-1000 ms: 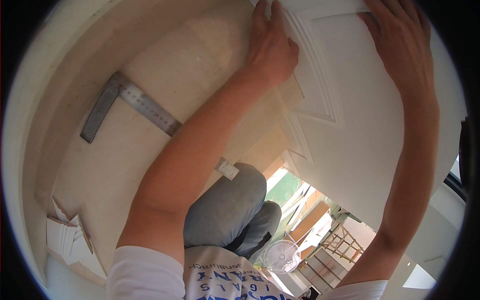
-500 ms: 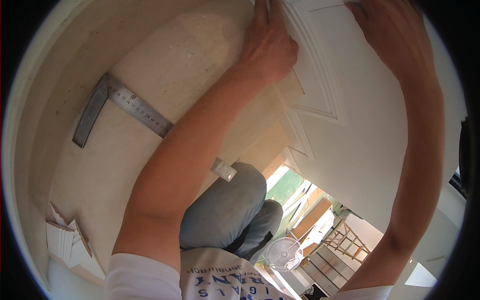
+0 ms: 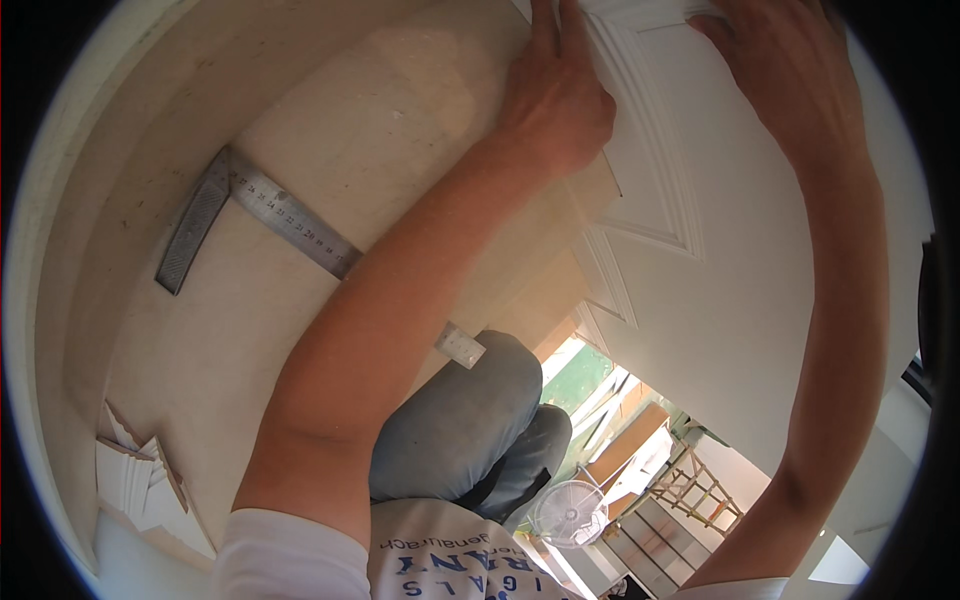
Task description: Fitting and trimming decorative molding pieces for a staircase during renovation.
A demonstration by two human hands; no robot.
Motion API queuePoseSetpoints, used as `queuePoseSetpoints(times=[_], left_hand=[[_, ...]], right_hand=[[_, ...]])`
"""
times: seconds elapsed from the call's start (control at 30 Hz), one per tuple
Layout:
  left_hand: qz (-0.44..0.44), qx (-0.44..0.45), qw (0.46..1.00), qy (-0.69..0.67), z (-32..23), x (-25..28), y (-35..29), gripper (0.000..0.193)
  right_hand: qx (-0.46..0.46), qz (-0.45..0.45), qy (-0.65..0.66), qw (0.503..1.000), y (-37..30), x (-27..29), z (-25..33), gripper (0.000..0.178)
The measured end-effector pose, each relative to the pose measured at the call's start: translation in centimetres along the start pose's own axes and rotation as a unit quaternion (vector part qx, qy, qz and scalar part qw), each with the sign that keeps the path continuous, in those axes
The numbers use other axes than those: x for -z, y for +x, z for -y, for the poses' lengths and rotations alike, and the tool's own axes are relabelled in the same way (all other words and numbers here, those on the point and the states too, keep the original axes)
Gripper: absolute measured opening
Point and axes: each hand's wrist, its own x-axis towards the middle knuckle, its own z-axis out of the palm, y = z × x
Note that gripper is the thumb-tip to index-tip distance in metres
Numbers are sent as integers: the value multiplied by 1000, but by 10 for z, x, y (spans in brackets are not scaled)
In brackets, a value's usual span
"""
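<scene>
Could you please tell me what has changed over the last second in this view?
Very little. The left hand and right hand sit slightly higher in the picture, both pressed on the white moulded panel. Nothing was grasped or released. The steel square lies as before on the plywood sheet.

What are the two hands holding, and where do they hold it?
Both hands press on the white panelled door: the left hand on its raised moulding near the edge, the right hand flat further across. Neither hand grips anything.

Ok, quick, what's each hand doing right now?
Left hand: flat, pressing on the white moulded panel.
Right hand: open, palm resting on the same panel.
</scene>
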Motion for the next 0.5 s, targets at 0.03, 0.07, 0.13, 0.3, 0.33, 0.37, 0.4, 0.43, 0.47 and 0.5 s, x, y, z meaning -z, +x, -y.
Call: queuePoseSetpoints(times=[0.03, 0.07, 0.13, 0.3, 0.33, 0.37, 0.4, 0.43, 0.47, 0.5], left_hand=[[0, 0, 1000, 0, 1, -1, 1, 84], [3, 0, 1000, 0, 3, -1, 1, 85], [10, -2, 1000, -6, -5, 5, 0, 85], [-128, -28, 985, 111, -11, -9, -12, 85], [-127, -27, 985, 113, -8, -6, -8, 85], [-45, -8, 998, 41, -1, -2, -1, 85], [38, 10, 999, -34, -1, 3, 4, 85], [39, 8, 999, -35, -2, 1, 1, 85], [-4, -15, 1000, -19, -3, -3, -3, 85], [-46, -38, 998, -2, -2, -7, -7, 84]], right_hand=[[5, 4, 0, 1000, 1, 0, -1, 46], [4, 4, 0, 1000, 0, -1, 0, 46], [20, -50, 3, 999, -5, -4, 0, 46], [3, 5, -34, 999, 3, 3, 6, 47], [6, -3, -30, 1000, 3, 2, 8, 47], [8, -11, -27, 1000, 3, 2, 10, 47], [11, -18, -27, 999, 3, 2, 9, 48], [14, -26, -27, 999, 2, 1, 9, 48], [17, -33, -27, 999, 2, 1, 8, 48], [19, -39, -26, 999, 1, 1, 8, 48]])
